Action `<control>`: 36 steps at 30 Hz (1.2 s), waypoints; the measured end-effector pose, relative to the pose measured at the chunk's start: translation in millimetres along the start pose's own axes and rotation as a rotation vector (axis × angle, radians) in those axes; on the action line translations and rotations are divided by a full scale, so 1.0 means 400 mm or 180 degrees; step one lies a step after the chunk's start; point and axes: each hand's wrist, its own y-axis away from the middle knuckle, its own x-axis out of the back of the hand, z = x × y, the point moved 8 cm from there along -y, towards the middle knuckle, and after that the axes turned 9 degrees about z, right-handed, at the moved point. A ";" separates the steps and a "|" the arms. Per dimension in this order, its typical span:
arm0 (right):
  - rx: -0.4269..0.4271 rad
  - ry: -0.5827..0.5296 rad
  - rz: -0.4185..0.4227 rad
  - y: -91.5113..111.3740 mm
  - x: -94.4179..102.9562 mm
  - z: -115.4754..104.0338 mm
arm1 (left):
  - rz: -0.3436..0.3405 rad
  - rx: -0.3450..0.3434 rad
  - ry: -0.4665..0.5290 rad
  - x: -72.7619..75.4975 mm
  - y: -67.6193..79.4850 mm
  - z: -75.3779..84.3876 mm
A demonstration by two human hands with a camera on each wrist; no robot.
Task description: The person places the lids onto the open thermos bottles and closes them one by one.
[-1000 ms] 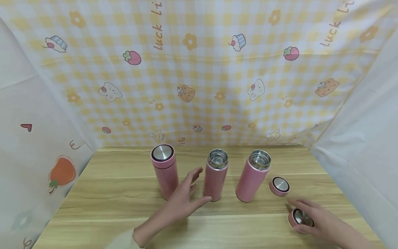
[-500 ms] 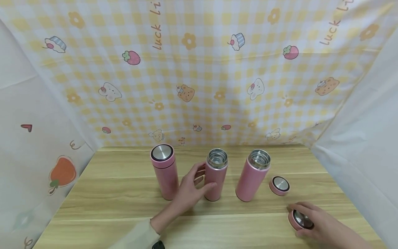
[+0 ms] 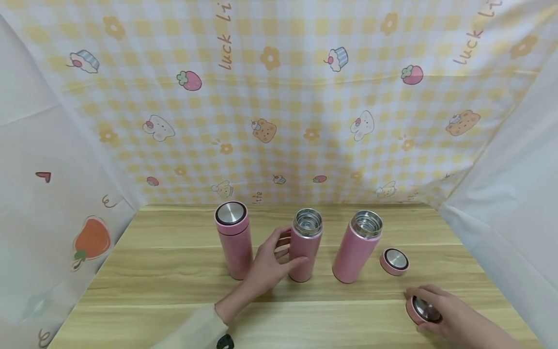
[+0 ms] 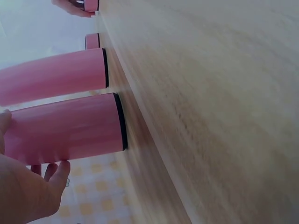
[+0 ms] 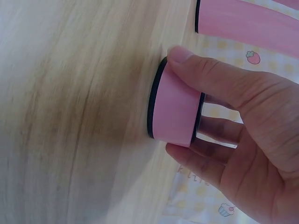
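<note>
Three pink thermos bottles stand in a row on the table. My left hand (image 3: 267,271) grips the middle, uncapped thermos bottle (image 3: 303,254) around its body. The left wrist view shows the thumb on one side of this bottle (image 4: 70,128) and fingertips on the other. At the right front, my right hand (image 3: 453,312) holds a pink lid (image 3: 419,311) with a steel top. In the right wrist view the thumb and fingers pinch that lid (image 5: 176,107) by its side, its black rim close to the wood.
Left of the hand-held bottle stands a capped thermos bottle (image 3: 237,252). To the right is another uncapped bottle (image 3: 355,257), with a second lid (image 3: 394,261) lying beside it. A checked yellow cloth (image 3: 287,102) hangs behind the wooden table (image 3: 157,271).
My left hand has moved right from beside the middle bottle and taken hold of it. My right hand has settled on the front lid, which stays in place.
</note>
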 end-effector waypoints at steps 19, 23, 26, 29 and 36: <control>0.0690 -0.0239 -0.0321 -0.064 0.086 -0.131 | 0.0107 -0.0056 -0.0144 -0.008 -0.009 -0.010; 0.0869 -0.0321 -0.0383 -0.097 0.124 -0.189 | 0.0112 -0.0067 -0.0130 -0.006 -0.010 -0.009; 0.0992 -0.0449 -0.0397 -0.130 0.156 -0.240 | 0.0103 -0.0055 -0.0135 -0.005 -0.009 -0.008; 0.1007 -0.0502 -0.0468 -0.169 0.186 -0.285 | 0.0106 -0.0055 -0.0154 -0.003 -0.008 -0.007; 0.1186 -0.0028 -0.0435 -0.263 0.250 -0.379 | 0.0088 -0.0042 -0.0187 -0.003 -0.008 -0.010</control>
